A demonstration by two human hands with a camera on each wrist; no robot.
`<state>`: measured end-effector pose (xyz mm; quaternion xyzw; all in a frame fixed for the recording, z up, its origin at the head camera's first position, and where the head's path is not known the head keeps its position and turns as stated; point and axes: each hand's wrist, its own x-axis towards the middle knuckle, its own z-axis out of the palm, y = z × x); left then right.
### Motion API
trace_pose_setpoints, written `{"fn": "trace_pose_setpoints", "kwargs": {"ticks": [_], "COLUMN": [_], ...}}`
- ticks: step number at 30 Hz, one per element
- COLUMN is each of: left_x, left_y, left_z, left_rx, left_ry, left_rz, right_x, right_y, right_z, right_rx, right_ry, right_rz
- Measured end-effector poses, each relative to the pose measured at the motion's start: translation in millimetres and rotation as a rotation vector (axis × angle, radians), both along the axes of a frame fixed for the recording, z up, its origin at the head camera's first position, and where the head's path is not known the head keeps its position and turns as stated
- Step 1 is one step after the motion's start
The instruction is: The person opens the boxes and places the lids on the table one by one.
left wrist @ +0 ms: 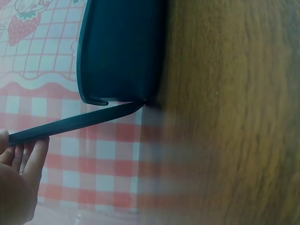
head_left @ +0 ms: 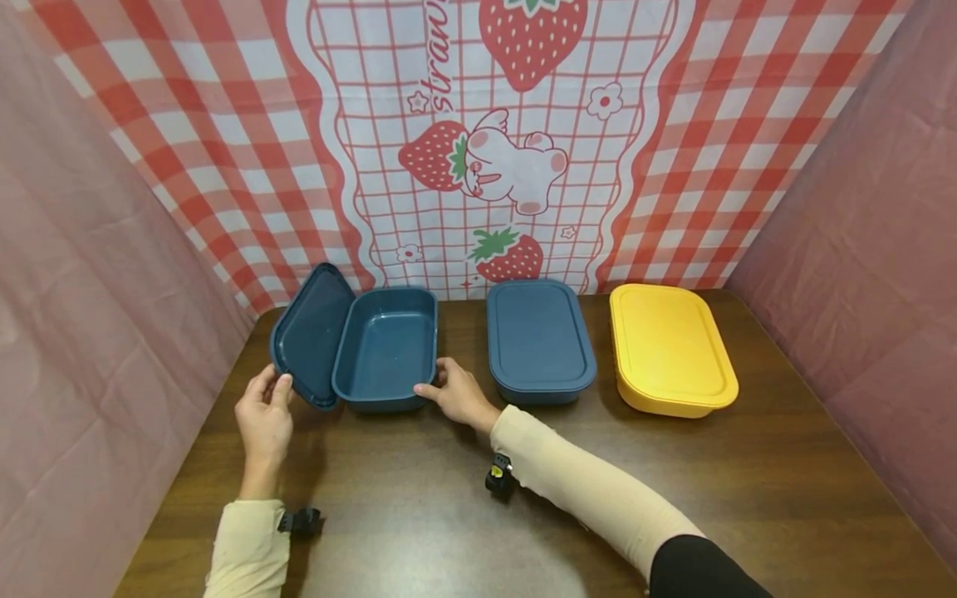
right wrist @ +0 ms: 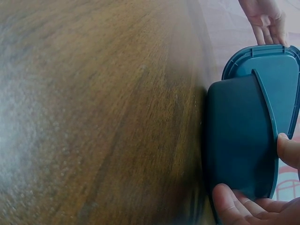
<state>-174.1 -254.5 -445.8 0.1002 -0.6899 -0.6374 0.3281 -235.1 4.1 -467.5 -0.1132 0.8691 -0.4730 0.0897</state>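
An uncovered dark blue food container (head_left: pixel 387 353) stands on the table at the left, nothing visible inside it. Beside it, tilted with its lower edge down by the container's left side, is a dark blue lid (head_left: pixel 314 332). My left hand (head_left: pixel 265 423) pinches the lid's raised outer edge between thumb and fingers, as the left wrist view shows on the lid (left wrist: pixel 75 123). With my right hand (head_left: pixel 459 394) I grip the container's near right corner. In the right wrist view the thumb lies at the rim of the container (right wrist: pixel 241 136) and the fingers against its outer wall.
To the right stands a second blue container (head_left: pixel 540 336) with its lid on, then a yellow lidded container (head_left: pixel 673 349). All are on a brown wooden table (head_left: pixel 419 498). A strawberry-print cloth (head_left: pixel 478 166) hangs behind, with pink curtains (head_left: pixel 97 332) at both sides.
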Motion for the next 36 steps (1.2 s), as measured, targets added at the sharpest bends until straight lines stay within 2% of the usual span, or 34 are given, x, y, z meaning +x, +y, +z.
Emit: {"fn": "trace_pose_setpoints", "kwargs": {"ticks": [13,19,26,36], "left_x": [0.4,3.8,3.5,5.9], "left_y": [-6.9,-10.6,-11.1,-9.9], "left_z": [-1.1,-1.3,-1.2,-2.5], "left_rx": [0.058,0.038,0.096,0.087], "left_ry": [-0.049,-0.097,-0.078,-0.11], "left_rz": [-0.004,0.026,0.037,0.056], "right_x": [-1.5,-0.6,-0.7,1.4], "right_y": [1,0,1,1], "right_z": [-1.6,-1.9,-1.8,0.3], "right_rx": [-0.009,-0.005,-0.009,-0.006], "right_ry": [0.006,0.0,0.0,-0.01], "right_rz": [0.002,0.003,-0.003,-0.002]}}
